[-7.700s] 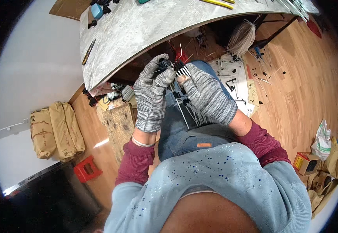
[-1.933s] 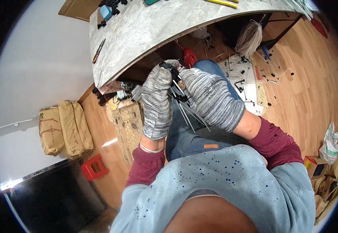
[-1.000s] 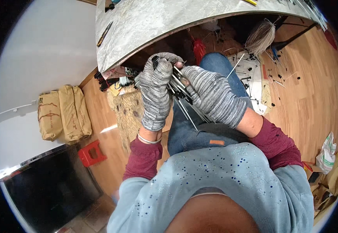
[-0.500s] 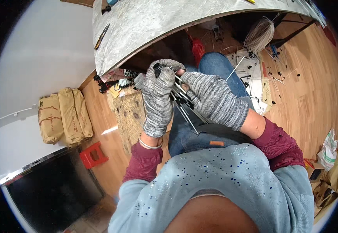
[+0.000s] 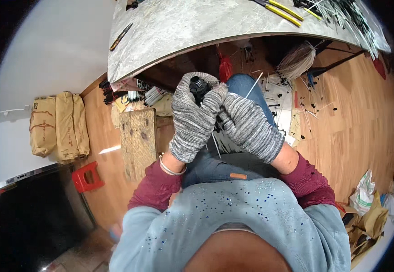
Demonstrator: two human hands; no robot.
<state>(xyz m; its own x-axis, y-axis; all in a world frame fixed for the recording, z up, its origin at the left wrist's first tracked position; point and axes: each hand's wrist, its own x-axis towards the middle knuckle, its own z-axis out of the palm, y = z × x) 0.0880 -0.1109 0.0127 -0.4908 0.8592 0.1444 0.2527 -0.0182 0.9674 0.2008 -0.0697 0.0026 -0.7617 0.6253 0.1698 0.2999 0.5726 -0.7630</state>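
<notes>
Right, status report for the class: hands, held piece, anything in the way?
Left hand closed around black ribbed piece. Right hand close beside, its grip unclear. White rods showing below the hands. Nothing seen blocking; grey tabletop ahead.

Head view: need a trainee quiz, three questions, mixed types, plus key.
1. Multiple choice: where does the long yellow-handled tool lie? A) wooden floor; B) grey marbled tabletop; C) red plastic stool.
2. True or false: the grey-knit-gloved left hand holds a ribbed black cylindrical piece.
3. Fill in: the knotted wooden board lies on the person's ___ side.

Key: 1. B; 2. True; 3. left.
</notes>
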